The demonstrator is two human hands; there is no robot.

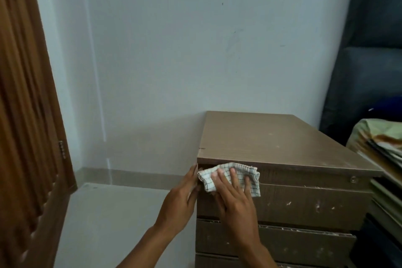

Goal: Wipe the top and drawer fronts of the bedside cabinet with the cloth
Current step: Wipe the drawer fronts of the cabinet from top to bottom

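1. Forearms enter from bottom edge, both bare, reaching up toward the cabinet front.
2. Right hand (233,197) lies flat, fingers spread, palm pressing the cloth (245,175) against the top-left part of the upper drawer front (304,202); grip open, nothing pinched, cloth held by pressure only.
3. Left hand (179,199) rests on the cabinet's front-left corner edge, fingers extended along the side, fingertips near the cloth's left end; grip open, not closed round anything. Cannot tell if it touches the cloth.
4. Cloth is white with a dark check pattern, crumpled, sits just under the front lip of the top panel, lower right corner hanging loose over the drawer front.
5. Bedside cabinet (282,143) brown wood-grain; three drawer fronts visible, stacked, with pale specks and chipped edges. Small round fitting near the upper right of the front.
6. Top panel bare, faint pale spots on it.
7. Floor (104,224) pale, left of the cabinet.
8. Wooden door (24,115) at far left, hinge visible.
9. Stack of folded fabric (380,139) just right of the cabinet, dark blue upholstered piece (369,76) behind it.
10. Wall (174,50) pale blue, cabinet back against it.
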